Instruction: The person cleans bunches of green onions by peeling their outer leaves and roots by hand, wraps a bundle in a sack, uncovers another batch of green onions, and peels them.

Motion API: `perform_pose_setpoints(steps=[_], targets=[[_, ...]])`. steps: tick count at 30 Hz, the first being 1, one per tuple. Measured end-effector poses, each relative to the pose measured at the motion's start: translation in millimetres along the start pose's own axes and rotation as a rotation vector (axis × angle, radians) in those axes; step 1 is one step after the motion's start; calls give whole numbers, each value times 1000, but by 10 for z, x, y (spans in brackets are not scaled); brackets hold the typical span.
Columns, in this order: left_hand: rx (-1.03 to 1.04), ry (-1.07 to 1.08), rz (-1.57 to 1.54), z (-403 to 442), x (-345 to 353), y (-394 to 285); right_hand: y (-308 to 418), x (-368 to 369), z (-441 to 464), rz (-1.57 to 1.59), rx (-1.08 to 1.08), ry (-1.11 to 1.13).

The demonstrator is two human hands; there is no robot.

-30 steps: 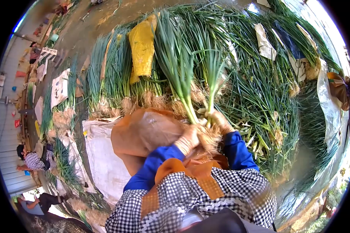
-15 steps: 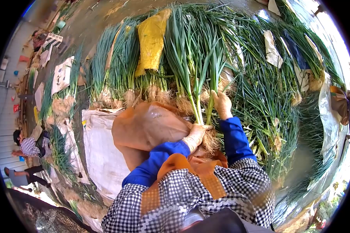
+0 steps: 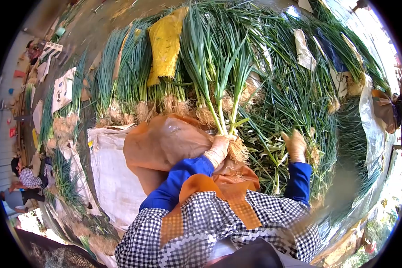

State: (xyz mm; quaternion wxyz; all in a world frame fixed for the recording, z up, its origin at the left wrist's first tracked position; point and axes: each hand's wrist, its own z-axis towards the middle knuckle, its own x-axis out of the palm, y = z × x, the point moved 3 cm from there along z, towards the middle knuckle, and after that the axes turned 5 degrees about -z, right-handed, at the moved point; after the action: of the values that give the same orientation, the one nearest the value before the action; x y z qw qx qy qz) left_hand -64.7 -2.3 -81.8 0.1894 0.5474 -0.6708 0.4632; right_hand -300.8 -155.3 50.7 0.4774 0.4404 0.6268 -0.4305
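My left hand (image 3: 218,149) is wrapped round the lower stems of several green onions (image 3: 221,105), just above their roots (image 3: 238,151). Their leaves point up, away from me. Off to the right, my right hand (image 3: 295,144) is over the loose green onions (image 3: 277,111), apart from the held stalks. Its fingers are partly spread and nothing shows between them. An orange-brown apron (image 3: 165,143) covers my lap beside my left forearm.
A yellow sack (image 3: 165,47) lies on rooted bunches (image 3: 134,67) ahead. A white sack (image 3: 114,169) is at the left. Two people (image 3: 30,177) are at the far left. Clear plastic sheeting (image 3: 371,116) lies at the right.
My right hand has left the held stalks and moved right and toward me, over the loose onions. My left hand keeps its hold near the roots.
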Motion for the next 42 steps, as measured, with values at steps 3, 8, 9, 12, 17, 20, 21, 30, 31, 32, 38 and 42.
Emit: perform_pose_setpoints(steps=[3,8,9,12,17,20,21,30,31,32,38,42], targets=[[44,97,163,-160,217,-125,1009,103,9,1104,-208,179],[-291,-36,-37,-281,252,-47,1810,94,-66,661,-357,90],[-230,-44,103,-338,368,-74,1864,65,-95,524,-395,-99],[-118,-21,130,-264,277,27,1854,51,-198,271,-579,-257],[-200,36,-246,-224,177,59,1552,-247,-474,695,-803,-329],[-264,131,-148,-357,425,-67,1550,-173,-504,632,-845,-244],[-302,-6,-143,-350,385,-30,1581,-160,-456,634,-917,-244],[-405,-72,-145,-184,14,-27,1694,-411,-300,602,-1225,176],[-326,-201,30,-487,687,-472,1626,-483,-398,734,-1216,348],[-406,124,-298,-217,246,-349,1518,-545,-492,860,-1196,532],[-380,6,-228,-325,403,-406,693,229,43,-392,-615,747],[-391,30,-176,-311,290,-324,1531,645,-14,1781,-8,1151]])
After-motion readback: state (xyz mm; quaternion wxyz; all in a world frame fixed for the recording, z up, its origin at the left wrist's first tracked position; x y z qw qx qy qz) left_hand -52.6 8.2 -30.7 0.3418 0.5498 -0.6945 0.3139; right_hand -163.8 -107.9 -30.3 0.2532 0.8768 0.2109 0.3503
